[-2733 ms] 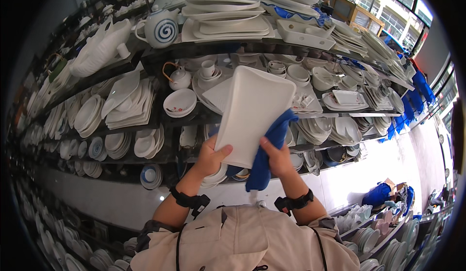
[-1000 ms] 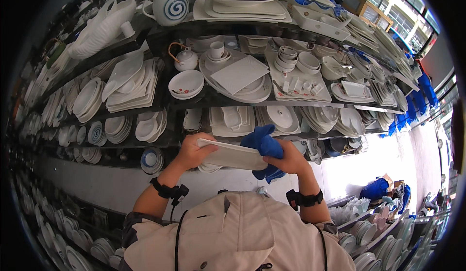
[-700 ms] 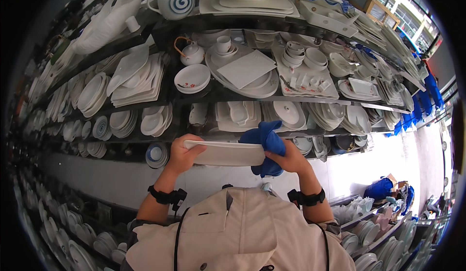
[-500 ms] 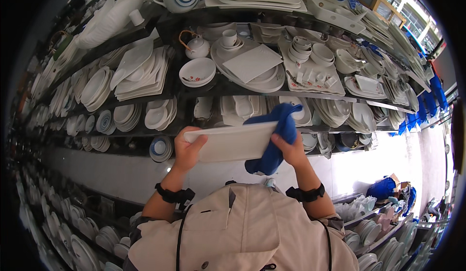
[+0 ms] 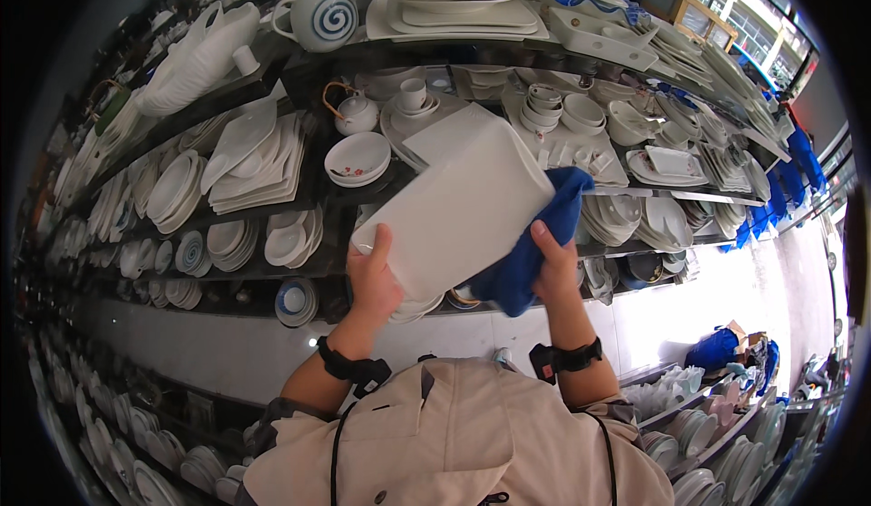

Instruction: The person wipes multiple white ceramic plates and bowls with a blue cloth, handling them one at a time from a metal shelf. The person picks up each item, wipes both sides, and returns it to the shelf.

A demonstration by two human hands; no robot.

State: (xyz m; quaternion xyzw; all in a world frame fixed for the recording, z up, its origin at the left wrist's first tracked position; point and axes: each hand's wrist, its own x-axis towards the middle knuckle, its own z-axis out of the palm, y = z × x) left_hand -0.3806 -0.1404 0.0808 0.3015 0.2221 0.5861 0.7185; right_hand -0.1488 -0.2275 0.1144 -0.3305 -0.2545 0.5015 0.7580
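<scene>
A white rectangular plate (image 5: 458, 207) is held up in front of the shelves, tilted so its broad face shows. My left hand (image 5: 374, 275) grips its lower left corner, thumb on the face and the other fingers behind. A blue cloth (image 5: 517, 275) is bunched in my right hand (image 5: 555, 266) against the plate's right edge, thumb on top. The fingers behind the cloth are hidden. Behind the plate, a flat white plate and several shelf dishes are partly covered.
Ahead are dark shelves (image 5: 308, 178) crowded with white dishes. A teapot with a cane handle (image 5: 356, 114) and floral bowls (image 5: 357, 157) stand left of the plate. A large spiral-patterned jug (image 5: 325, 18) is on the upper shelf. More dishes (image 5: 694, 433) stack behind me at both sides.
The plate has turned from nearly level to a steep tilt, its right end raised and its face more exposed. Both hands moved with it; the cloth shifted slightly right along the edge.
</scene>
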